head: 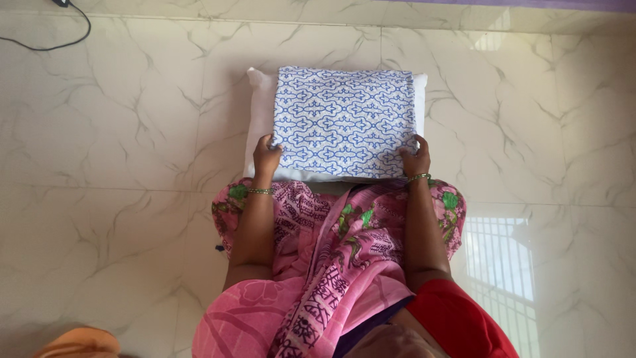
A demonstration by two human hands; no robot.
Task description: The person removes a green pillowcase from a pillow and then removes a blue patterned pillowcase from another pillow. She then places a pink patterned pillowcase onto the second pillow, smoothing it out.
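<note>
A blue-patterned cover lay over a white pillow on the marble floor. The left hand and right hand gripped its near corners.

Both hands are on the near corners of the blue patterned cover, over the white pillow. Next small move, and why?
Probably draw the blue patterned cover a little nearer: the left hand and right hand grip its near corners, while the white pillow shows bare along both sides and the near edge.
</note>
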